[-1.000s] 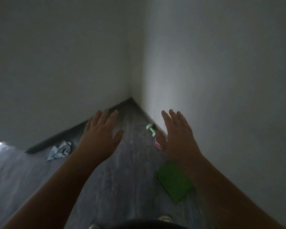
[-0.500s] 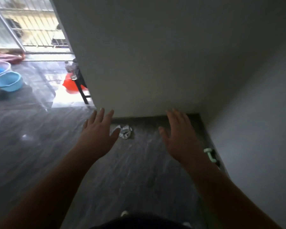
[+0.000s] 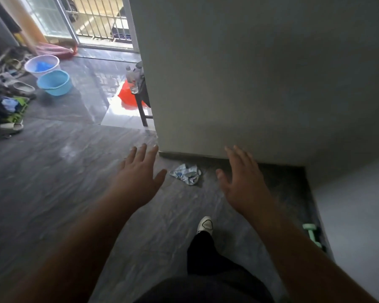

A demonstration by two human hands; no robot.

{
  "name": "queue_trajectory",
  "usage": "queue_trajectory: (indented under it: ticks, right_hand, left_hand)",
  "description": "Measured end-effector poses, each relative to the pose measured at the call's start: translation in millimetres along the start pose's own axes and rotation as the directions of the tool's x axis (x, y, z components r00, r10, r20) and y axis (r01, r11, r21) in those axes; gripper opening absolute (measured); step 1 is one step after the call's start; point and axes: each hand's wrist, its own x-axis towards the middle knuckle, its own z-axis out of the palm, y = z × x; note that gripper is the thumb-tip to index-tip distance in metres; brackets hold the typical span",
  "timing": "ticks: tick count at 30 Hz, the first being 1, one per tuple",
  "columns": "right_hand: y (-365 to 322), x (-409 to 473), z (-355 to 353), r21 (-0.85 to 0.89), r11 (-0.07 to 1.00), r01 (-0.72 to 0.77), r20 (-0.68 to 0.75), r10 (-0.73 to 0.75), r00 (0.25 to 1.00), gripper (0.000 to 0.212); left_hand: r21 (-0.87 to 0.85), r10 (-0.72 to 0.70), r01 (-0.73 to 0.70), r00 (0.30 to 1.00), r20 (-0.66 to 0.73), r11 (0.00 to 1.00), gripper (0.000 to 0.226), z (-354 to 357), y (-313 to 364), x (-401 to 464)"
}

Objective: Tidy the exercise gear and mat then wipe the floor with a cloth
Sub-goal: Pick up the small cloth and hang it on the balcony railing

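Both arms reach forward over the grey floor [image 3: 53, 182], palms down. The left hand [image 3: 138, 173] has its fingers straight and slightly spread, thumb out to the right, and holds nothing. The right hand [image 3: 243, 180] is likewise flat, fingers extended toward the far wall [image 3: 249, 73], with nothing in its grasp.

A crumpled cloth [image 3: 186, 173], white with blue markings, lies on the floor between the two hands and a little farther off, just in front of the dark skirting at the foot of the wall. It sits nearer the left thumb than the right one, yet neither hand touches it.

At the right edge, close to the side wall, a pale green dumbbell [image 3: 312, 234] rests on the floor, well apart from the right hand and nearer the person than the cloth; part of it is hidden behind the right forearm, so its full shape is hard to make out.

A foot in a white shoe [image 3: 205, 224] stands on the floor below the hands.

Far left, a blue basin [image 3: 55, 83] sits beside a white basin [image 3: 42, 66], with scattered sandals near them. An orange bag [image 3: 128, 97] lies by the corner of the wall, next to a dark stool leg.
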Motion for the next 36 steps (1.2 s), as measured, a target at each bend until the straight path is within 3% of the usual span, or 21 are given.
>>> queue_trajectory:
  ticks: [10, 17, 22, 27, 32, 36]
  right_hand:
    - [84, 176, 79, 0.103, 0.995, 0.01, 0.062, -0.017, 0.998, 0.058]
    - [138, 233, 202, 0.124, 0.988, -0.086, 0.166, 0.065, 0.984, 0.058]
    - [190, 240, 338, 0.107, 0.986, -0.126, 0.214, 0.101, 0.972, 0.058]
    - [264, 234, 526, 0.138, 0.969, -0.205, 0.246, 0.167, 0.955, 0.06]
    - [337, 244, 708, 0.129, 0.956, -0.264, 0.329, 0.21, 0.921, 0.063]
    - [380, 261, 807, 0.073, 0.957, -0.282, 0.438, 0.223, 0.871, 0.064]
  left_hand:
    - [0.015, 0.002, -0.003, 0.998, 0.064, 1.0, 0.072, 50, 13, 193]
    - [-0.036, 0.04, -0.033, 0.976, 0.213, 0.999, 0.07, 159, -10, 294]
    - [-0.101, 0.039, -0.012, 0.963, 0.267, 0.995, 0.07, 297, -65, 360]
    - [-0.152, 0.071, -0.024, 0.946, 0.315, 0.988, 0.071, 486, -131, 419]
    - [-0.132, 0.125, -0.086, 0.936, 0.329, 0.988, 0.072, 657, -188, 485]
    - [-0.217, 0.114, -0.023, 0.901, 0.418, 0.976, 0.075, 759, -218, 529]
